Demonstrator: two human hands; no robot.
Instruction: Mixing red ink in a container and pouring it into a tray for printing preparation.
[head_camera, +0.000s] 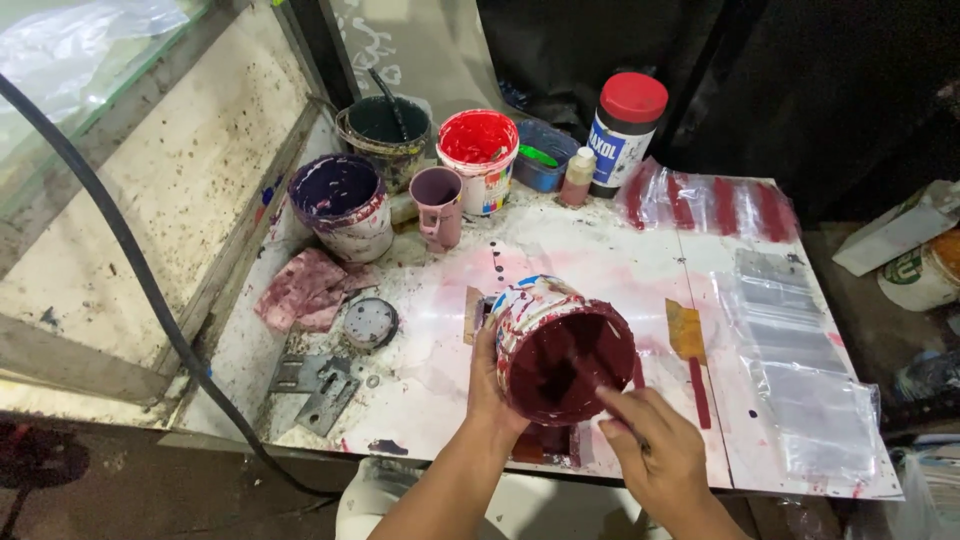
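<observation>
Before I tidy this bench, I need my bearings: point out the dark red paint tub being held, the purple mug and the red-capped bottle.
dark red paint tub (560, 365), head view, on its dark inner wall.
purple mug (437, 200), head view, on its outer side.
red-capped bottle (633, 98), head view, on the red cap.

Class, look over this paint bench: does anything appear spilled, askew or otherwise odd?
Yes. The paint tub is tipped on its side toward the camera, gripped by the left hand, with the right hand at its rim. The white table is smeared pink, with dark drips near the pink cup. A stained rag lies crumpled.
</observation>
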